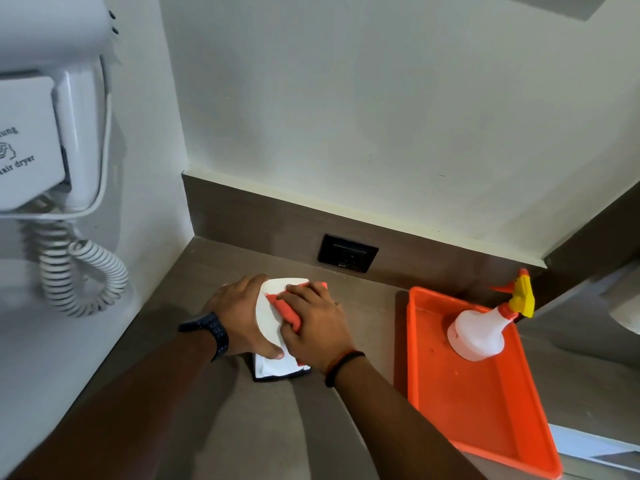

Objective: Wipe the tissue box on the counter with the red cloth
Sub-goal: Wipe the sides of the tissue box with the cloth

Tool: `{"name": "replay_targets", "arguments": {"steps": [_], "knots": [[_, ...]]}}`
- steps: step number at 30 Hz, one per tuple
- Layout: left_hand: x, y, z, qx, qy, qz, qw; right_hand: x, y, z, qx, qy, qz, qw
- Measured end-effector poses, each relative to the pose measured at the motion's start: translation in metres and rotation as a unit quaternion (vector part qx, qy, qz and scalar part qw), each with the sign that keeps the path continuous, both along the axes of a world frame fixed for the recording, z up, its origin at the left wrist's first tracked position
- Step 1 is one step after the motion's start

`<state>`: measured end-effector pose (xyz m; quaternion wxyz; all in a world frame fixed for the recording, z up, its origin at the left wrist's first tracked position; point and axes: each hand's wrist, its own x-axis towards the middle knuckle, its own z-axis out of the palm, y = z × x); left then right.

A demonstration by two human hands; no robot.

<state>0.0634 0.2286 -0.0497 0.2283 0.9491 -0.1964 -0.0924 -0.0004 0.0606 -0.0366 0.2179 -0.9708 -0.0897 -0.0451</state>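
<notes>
A white tissue box (269, 318) with a dark base stands on the brown counter (263, 431), near the back left corner. My left hand (239, 317) grips the box's left side, thumb across its top. My right hand (317, 323) lies flat on top of the box and presses the red cloth (285, 310) against it. Most of the cloth is hidden under my fingers; a red edge shows at the far end and below my palm.
An orange tray (485, 410) lies to the right with a white spray bottle (479, 332) standing in it. A black wall socket (347, 253) sits in the backsplash behind the box. A white wall hair dryer (52, 133) with a coiled cord (83, 275) hangs at left.
</notes>
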Motion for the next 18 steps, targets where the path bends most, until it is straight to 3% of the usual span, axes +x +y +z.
{"name": "replay_targets", "arguments": {"steps": [2,4,5,7,8,9,10,13,15,18], "knots": [[-0.004,-0.002,-0.002,0.018,-0.004,0.028,0.999,-0.006,-0.009,-0.007,0.043,0.008,-0.023,0.999],[-0.015,-0.01,-0.005,0.041,-0.016,0.096,0.994,-0.01,-0.008,-0.008,0.233,0.024,-0.146,0.961],[-0.023,-0.018,-0.006,0.047,-0.021,0.147,0.988,-0.009,-0.006,-0.005,0.374,0.042,-0.243,0.894],[-0.041,-0.037,0.001,0.023,0.006,0.237,0.971,-0.005,-0.011,-0.003,0.624,0.067,-0.404,0.665],[-0.046,-0.043,0.007,0.017,0.034,0.247,0.968,-0.005,-0.018,-0.004,0.693,0.062,-0.442,0.566],[-0.046,-0.044,0.012,0.035,0.038,0.237,0.97,-0.006,-0.026,-0.005,0.727,0.055,-0.459,0.508],[-0.039,-0.041,0.015,0.055,0.019,0.204,0.977,-0.006,-0.033,-0.007,0.746,0.051,-0.464,0.475],[0.003,-0.028,0.03,0.111,-0.014,-0.063,0.992,-0.009,-0.041,-0.007,0.779,0.046,-0.433,0.451],[0.026,-0.029,0.044,0.193,0.011,-0.214,0.958,-0.009,-0.043,-0.004,0.783,0.042,-0.424,0.453],[0.038,-0.042,0.047,0.223,0.044,-0.278,0.933,-0.008,-0.048,-0.004,0.779,0.03,-0.425,0.46]]}}
